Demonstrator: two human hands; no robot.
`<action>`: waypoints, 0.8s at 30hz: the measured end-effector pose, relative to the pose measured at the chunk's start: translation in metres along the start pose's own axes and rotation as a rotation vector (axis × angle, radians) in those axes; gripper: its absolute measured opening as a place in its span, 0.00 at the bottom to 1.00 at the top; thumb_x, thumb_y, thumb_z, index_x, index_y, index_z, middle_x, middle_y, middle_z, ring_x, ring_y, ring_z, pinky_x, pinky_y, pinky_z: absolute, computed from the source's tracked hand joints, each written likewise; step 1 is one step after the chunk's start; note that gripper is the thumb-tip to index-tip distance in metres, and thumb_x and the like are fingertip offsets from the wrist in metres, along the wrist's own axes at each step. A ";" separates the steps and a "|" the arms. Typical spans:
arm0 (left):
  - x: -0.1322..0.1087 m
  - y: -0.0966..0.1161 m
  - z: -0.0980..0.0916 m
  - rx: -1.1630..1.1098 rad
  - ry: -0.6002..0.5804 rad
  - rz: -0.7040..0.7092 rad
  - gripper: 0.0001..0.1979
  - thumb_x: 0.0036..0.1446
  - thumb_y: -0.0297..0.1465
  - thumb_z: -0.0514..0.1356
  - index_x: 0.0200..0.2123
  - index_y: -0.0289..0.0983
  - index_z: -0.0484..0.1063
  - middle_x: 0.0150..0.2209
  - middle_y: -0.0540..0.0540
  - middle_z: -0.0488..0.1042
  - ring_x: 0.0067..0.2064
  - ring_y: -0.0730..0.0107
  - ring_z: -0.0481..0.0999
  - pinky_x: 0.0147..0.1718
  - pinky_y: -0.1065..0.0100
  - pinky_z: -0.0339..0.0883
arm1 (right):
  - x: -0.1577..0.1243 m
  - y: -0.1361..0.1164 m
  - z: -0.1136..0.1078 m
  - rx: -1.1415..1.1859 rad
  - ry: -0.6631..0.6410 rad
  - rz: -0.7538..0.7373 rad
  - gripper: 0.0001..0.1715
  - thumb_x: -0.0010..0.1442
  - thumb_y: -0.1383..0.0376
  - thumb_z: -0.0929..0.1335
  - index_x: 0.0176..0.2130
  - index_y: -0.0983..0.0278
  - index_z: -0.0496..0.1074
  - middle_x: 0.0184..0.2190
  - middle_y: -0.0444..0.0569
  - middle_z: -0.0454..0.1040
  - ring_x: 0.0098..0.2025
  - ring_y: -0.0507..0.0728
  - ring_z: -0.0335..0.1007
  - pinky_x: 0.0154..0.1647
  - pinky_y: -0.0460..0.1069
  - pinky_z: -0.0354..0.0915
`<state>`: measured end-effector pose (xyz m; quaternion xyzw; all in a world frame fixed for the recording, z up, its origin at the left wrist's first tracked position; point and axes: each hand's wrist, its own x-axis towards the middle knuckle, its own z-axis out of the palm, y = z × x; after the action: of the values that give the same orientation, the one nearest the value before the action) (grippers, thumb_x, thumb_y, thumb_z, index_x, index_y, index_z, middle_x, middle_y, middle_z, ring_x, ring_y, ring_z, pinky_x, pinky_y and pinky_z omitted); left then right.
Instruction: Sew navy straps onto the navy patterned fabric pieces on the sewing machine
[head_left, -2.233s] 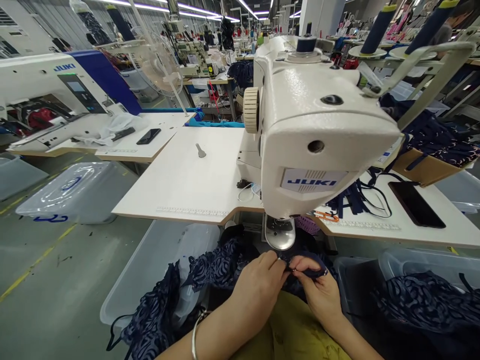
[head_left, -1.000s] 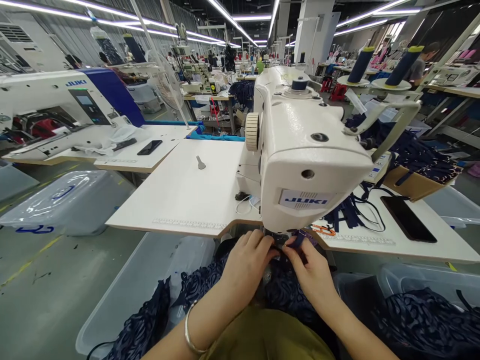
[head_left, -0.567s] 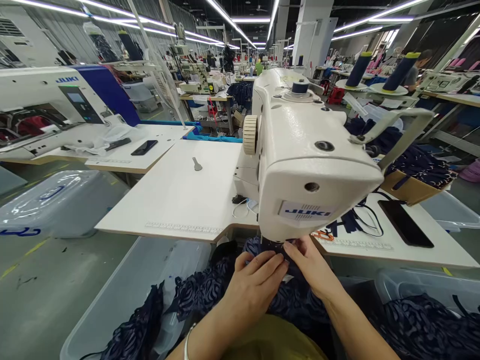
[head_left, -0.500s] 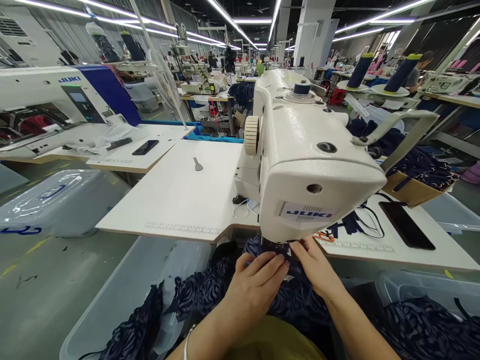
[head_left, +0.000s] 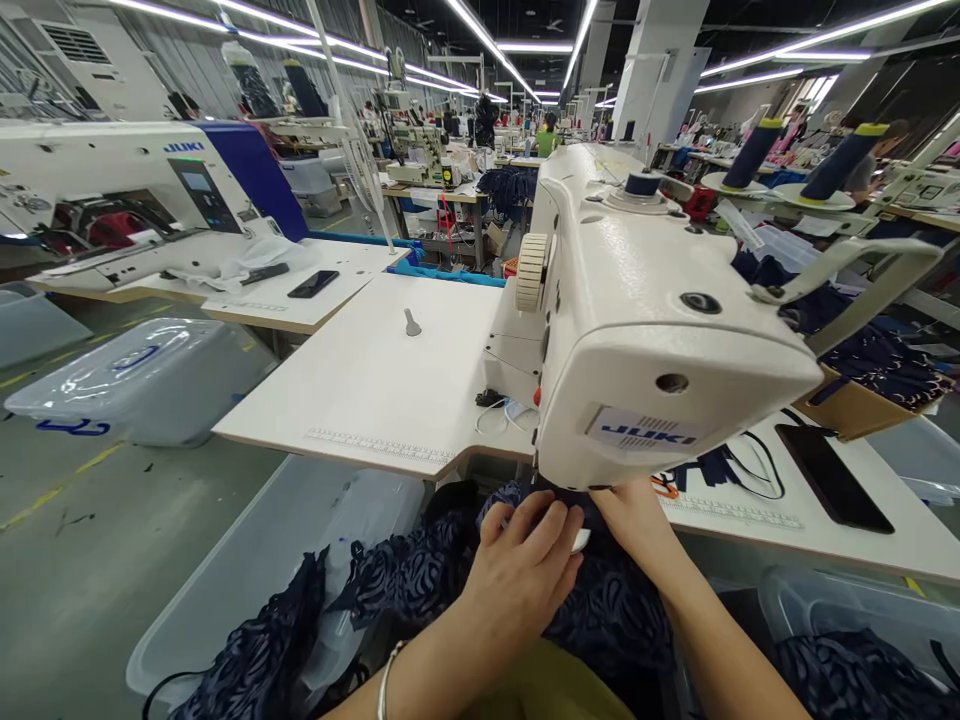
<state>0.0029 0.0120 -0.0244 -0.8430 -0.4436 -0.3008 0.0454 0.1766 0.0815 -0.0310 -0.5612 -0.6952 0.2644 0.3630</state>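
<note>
A white JUKI sewing machine [head_left: 645,330] stands on a white table [head_left: 375,380] in front of me. Dark blue patterned fabric [head_left: 600,610] lies bunched under the machine's head and over my lap. My left hand [head_left: 525,570] rests on this fabric with fingers stretched forward, pressing it flat just below the head. My right hand [head_left: 634,515] lies beside it on the same fabric, its fingertips hidden under the machine's front edge. A small white piece [head_left: 580,541] shows between the two hands. The needle area is hidden by the machine head.
A clear plastic bin [head_left: 262,570] with more dark fabric sits at lower left; another bin [head_left: 142,380] stands on the floor. A black phone [head_left: 832,480], orange snips [head_left: 664,487] and dark straps [head_left: 720,470] lie on the table at right. A second JUKI machine [head_left: 142,190] stands at left.
My hands moved up from my lap to under the machine head. They went from pinching a small piece to lying flat on the fabric. The view shifted slightly left.
</note>
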 end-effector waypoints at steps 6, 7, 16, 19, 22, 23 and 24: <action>0.000 0.002 0.001 0.014 0.019 -0.014 0.15 0.64 0.33 0.54 0.53 0.40 0.67 0.49 0.49 0.75 0.52 0.64 0.71 0.48 0.60 0.52 | 0.002 -0.004 0.000 -0.030 0.013 -0.013 0.13 0.56 0.61 0.62 0.28 0.61 0.73 0.28 0.50 0.76 0.31 0.60 0.69 0.39 0.53 0.65; 0.000 0.002 0.001 0.015 0.019 -0.015 0.15 0.64 0.34 0.54 0.53 0.41 0.67 0.50 0.49 0.75 0.52 0.64 0.71 0.48 0.60 0.52 | 0.002 -0.005 0.000 -0.025 0.012 -0.011 0.13 0.56 0.61 0.61 0.28 0.61 0.73 0.28 0.50 0.76 0.32 0.60 0.70 0.40 0.54 0.65; 0.002 0.004 0.003 0.028 0.029 -0.040 0.17 0.62 0.34 0.56 0.54 0.40 0.67 0.50 0.48 0.74 0.52 0.64 0.70 0.48 0.60 0.53 | 0.007 -0.007 0.000 0.031 0.022 -0.070 0.14 0.57 0.65 0.61 0.36 0.61 0.76 0.35 0.51 0.80 0.38 0.61 0.74 0.38 0.53 0.69; 0.003 0.004 0.003 0.043 0.022 -0.050 0.17 0.61 0.34 0.56 0.53 0.41 0.68 0.50 0.48 0.74 0.52 0.63 0.70 0.48 0.60 0.54 | 0.008 -0.006 0.000 0.030 0.021 -0.098 0.15 0.58 0.65 0.61 0.37 0.61 0.77 0.35 0.51 0.80 0.41 0.61 0.74 0.42 0.54 0.69; 0.003 0.004 0.003 0.027 0.024 -0.055 0.18 0.61 0.34 0.56 0.54 0.40 0.68 0.50 0.47 0.74 0.53 0.62 0.70 0.49 0.60 0.54 | 0.008 -0.005 0.000 0.025 0.029 -0.117 0.15 0.58 0.65 0.61 0.38 0.61 0.77 0.35 0.51 0.80 0.42 0.61 0.74 0.44 0.55 0.68; 0.003 0.004 0.003 0.015 0.026 -0.056 0.18 0.62 0.34 0.55 0.54 0.40 0.68 0.50 0.47 0.74 0.53 0.62 0.70 0.50 0.60 0.53 | 0.008 -0.005 0.000 0.023 0.036 -0.119 0.15 0.57 0.64 0.62 0.38 0.60 0.77 0.35 0.51 0.80 0.43 0.62 0.74 0.45 0.55 0.69; 0.003 0.004 0.004 0.006 0.031 -0.058 0.18 0.62 0.34 0.55 0.54 0.40 0.68 0.50 0.47 0.74 0.53 0.62 0.69 0.50 0.60 0.53 | 0.009 -0.004 0.001 0.023 0.042 -0.122 0.15 0.57 0.64 0.62 0.38 0.60 0.77 0.36 0.51 0.80 0.45 0.62 0.73 0.45 0.55 0.69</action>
<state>0.0092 0.0125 -0.0251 -0.8250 -0.4680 -0.3135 0.0461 0.1726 0.0891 -0.0264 -0.5189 -0.7175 0.2379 0.3993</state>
